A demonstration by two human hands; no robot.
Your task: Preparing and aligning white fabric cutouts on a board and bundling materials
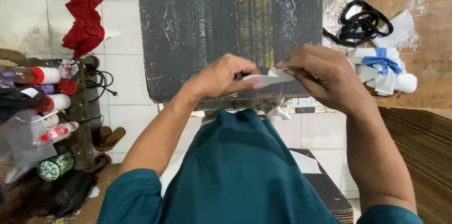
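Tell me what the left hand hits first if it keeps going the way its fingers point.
Likely the right hand: the left hand points rightward along the small white paper piece both pinch above the scratched black board. Depth is unclear.

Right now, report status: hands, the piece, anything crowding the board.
Left hand and right hand both pinching a white paper strip over the black board. Strip off the surface. White and blue rolls to the right, apart.

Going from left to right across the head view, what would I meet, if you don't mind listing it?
Bottles on a rack → red cloth → left hand → white paper piece → right hand → white and blue rolled cloth.
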